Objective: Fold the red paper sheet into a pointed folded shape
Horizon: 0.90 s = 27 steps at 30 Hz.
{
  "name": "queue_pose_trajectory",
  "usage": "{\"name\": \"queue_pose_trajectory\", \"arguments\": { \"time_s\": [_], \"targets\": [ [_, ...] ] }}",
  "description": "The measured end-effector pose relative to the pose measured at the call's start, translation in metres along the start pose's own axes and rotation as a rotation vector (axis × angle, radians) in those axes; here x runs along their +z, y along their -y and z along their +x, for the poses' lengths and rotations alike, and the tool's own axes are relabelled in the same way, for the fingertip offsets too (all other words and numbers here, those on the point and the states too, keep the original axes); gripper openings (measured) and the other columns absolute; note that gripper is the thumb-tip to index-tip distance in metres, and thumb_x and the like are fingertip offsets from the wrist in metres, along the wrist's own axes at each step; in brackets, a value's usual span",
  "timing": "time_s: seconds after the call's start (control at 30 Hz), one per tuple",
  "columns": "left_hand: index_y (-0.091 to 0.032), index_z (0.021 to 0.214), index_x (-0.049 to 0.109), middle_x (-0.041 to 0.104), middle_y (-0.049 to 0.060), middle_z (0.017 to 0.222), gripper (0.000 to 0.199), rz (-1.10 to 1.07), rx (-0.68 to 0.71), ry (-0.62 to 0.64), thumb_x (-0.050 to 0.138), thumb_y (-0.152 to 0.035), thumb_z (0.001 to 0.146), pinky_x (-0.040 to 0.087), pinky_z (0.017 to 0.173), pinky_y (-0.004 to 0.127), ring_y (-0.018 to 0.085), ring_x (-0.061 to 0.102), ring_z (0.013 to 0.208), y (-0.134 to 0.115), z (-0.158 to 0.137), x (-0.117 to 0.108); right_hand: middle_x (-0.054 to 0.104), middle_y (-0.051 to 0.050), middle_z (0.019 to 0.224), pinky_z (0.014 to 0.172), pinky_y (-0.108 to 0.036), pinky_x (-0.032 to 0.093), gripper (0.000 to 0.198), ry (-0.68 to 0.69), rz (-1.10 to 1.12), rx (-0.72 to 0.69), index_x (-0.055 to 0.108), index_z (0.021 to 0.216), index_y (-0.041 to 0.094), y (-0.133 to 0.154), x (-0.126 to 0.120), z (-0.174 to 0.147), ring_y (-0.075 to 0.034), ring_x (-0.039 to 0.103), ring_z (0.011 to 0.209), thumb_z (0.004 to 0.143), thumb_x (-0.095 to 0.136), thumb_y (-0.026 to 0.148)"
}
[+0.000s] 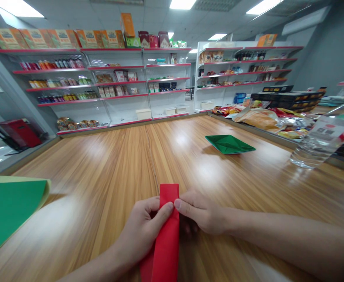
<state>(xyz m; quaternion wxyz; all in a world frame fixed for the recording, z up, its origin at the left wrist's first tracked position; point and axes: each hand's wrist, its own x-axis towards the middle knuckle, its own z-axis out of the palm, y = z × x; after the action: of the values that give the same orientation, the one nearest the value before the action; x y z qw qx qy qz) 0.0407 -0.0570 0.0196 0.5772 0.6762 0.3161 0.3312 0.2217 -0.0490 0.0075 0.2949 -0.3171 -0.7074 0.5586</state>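
A strip of folded red paper stands lengthwise in front of me, its upper end raised toward the far side of the table. My left hand grips it from the left, thumb pressed flat on the front face and fingers behind. From the right, my right hand pinches the paper's right edge, its thumb tip close to the left thumb. The lower end of the strip runs out of view at the bottom, where a second red layer shows at the left.
A folded green paper piece lies farther back on the wooden table. Green and yellow paper sheets are at the left edge. A clear water bottle stands at right, near packaged goods. Stocked shelves line the back.
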Motion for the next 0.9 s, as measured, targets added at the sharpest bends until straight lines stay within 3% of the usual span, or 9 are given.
{"name": "queue_pose_trajectory", "arguments": {
  "time_s": [0.2,0.43,0.57,0.73,0.9],
  "targets": [
    [-0.014,0.075,0.073,0.069,0.007,0.069,0.046,-0.009,0.021,0.023,0.041,-0.041,0.095,0.050,0.068,0.030,0.020,0.064,0.069,-0.006,0.002,0.001,0.052,-0.001,0.047,0.032,-0.014,0.034,0.059,0.022,-0.007,0.051,0.049,0.058,0.014,0.005,0.000,0.001,-0.007,0.048,0.037,0.089,0.033,0.062],
    [-0.014,0.068,0.069,0.064,0.003,0.064,0.040,0.137,0.027,-0.154,0.049,-0.040,0.091,0.041,0.054,0.022,0.014,0.056,0.059,0.004,0.001,-0.002,0.053,-0.001,0.047,0.036,-0.015,0.035,0.055,0.044,-0.051,-0.037,0.053,0.058,0.013,0.007,0.001,0.001,-0.007,0.048,0.040,0.089,0.041,0.056],
    [-0.014,0.061,0.063,0.059,0.001,0.060,0.042,0.189,0.047,-0.207,0.049,-0.041,0.091,0.038,0.052,0.021,0.011,0.051,0.056,0.005,0.001,-0.002,0.052,-0.001,0.044,0.034,-0.015,0.034,0.057,0.065,-0.013,-0.006,0.051,0.054,0.014,0.008,0.002,0.000,-0.007,0.045,0.036,0.089,0.038,0.057],
    [-0.014,0.061,0.060,0.058,0.001,0.060,0.043,0.204,0.045,-0.201,0.048,-0.042,0.091,0.037,0.051,0.021,0.011,0.050,0.055,0.007,0.000,-0.001,0.054,-0.002,0.045,0.033,-0.014,0.033,0.057,0.093,0.041,0.042,0.054,0.055,0.013,0.002,0.000,0.000,-0.007,0.047,0.036,0.088,0.038,0.057],
    [-0.014,0.069,0.066,0.062,0.001,0.066,0.041,0.160,0.054,-0.095,0.044,-0.040,0.093,0.043,0.059,0.022,0.014,0.057,0.062,0.004,0.001,0.001,0.053,-0.001,0.046,0.032,-0.014,0.031,0.053,-0.048,0.045,0.008,0.054,0.055,0.013,0.000,0.000,0.000,-0.006,0.045,0.036,0.088,0.042,0.052]
  ]
}}
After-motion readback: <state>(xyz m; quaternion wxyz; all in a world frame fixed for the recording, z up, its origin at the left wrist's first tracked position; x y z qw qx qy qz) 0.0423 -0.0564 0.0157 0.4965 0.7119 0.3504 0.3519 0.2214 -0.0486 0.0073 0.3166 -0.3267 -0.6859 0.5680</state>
